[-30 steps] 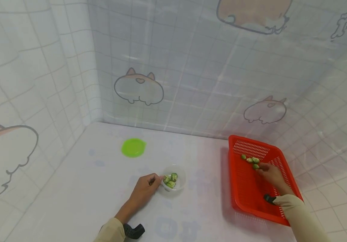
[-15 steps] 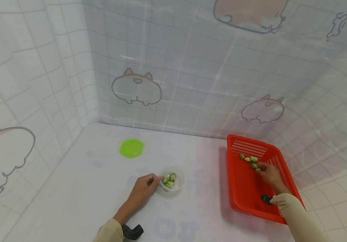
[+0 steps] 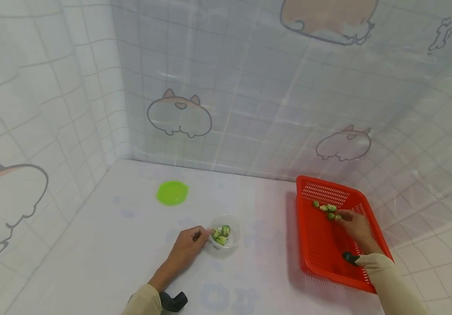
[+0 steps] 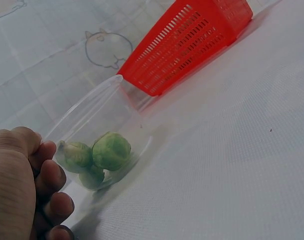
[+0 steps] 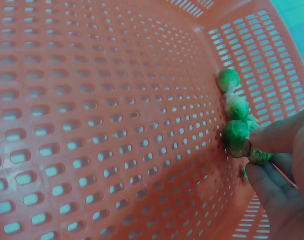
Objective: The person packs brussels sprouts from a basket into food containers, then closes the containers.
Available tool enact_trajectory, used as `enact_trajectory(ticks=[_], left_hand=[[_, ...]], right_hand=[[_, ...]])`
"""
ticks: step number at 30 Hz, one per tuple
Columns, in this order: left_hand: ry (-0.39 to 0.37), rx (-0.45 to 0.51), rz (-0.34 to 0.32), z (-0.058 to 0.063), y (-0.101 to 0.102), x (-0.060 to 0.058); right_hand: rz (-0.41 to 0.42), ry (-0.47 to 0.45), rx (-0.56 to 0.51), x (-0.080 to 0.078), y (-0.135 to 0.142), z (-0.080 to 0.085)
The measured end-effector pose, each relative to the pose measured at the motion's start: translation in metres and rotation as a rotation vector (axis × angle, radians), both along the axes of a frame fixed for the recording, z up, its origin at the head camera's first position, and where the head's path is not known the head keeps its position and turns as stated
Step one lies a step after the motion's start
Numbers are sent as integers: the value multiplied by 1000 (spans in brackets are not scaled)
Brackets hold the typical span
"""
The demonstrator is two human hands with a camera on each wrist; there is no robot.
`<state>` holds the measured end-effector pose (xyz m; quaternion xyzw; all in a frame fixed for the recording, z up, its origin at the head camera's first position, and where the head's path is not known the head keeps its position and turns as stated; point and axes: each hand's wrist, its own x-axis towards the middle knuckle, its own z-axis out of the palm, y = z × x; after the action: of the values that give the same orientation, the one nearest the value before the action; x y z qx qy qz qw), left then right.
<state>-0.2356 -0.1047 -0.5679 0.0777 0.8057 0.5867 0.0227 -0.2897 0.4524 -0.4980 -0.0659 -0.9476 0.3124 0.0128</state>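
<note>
My left hand (image 3: 188,246) pinches the rim of a clear plastic bowl (image 3: 234,236) between thumb and curled forefinger. Inside the bowl lie a few green Brussels sprouts (image 4: 112,151), bunched toward the hand's side. My right hand (image 3: 355,225) reaches down into a red slotted basket (image 3: 320,258). There, its thumb and fingertips pinch a Brussels sprout (image 5: 261,157), partly hidden by the fingers. Several other Brussels sprouts (image 5: 236,107) sit in a row beside it, along the basket's slotted wall.
A bright green lid-like disc (image 3: 172,193) lies on the white tabletop (image 3: 131,245), behind and left of the bowl. Plastic sheeting (image 3: 249,109) with cartoon prints closes off the back and sides. The basket's high rim surrounds the right hand's work area.
The right fingers have shifted slightly among the sprouts, and the sprout at their tips has moved a little. My left hand stays on the bowl's rim.
</note>
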Motion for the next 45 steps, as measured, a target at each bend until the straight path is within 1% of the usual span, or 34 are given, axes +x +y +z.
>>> enact_trajectory(ticks=[8, 12, 15, 20, 29, 33, 36, 41, 45], left_hand=[[12, -2, -12, -1, 0, -1], [25, -1, -12, -1, 0, 0], [22, 0, -8, 0, -1, 0], [17, 1, -2, -1, -1, 0], [38, 5, -11, -2, -1, -1], [50, 0, -12, -3, -1, -1], [53, -4, -11, -3, -1, -1], [54, 1, -14, -3, -2, -1], [51, 6, -13, -2, -2, 0]], right_hand=[[-22, 26, -66, 3, -12, 13], [-15, 56, -85, 2, -18, 16], [16, 81, -137, 2, -24, 17], [55, 73, -241, 2, -41, 24], [109, 77, -261, 5, -72, 42], [119, 78, -296, 10, -87, 52], [149, 96, -335, 14, -98, 58], [221, 129, -378, 16, -117, 61], [238, 106, -391, 18, -135, 63]])
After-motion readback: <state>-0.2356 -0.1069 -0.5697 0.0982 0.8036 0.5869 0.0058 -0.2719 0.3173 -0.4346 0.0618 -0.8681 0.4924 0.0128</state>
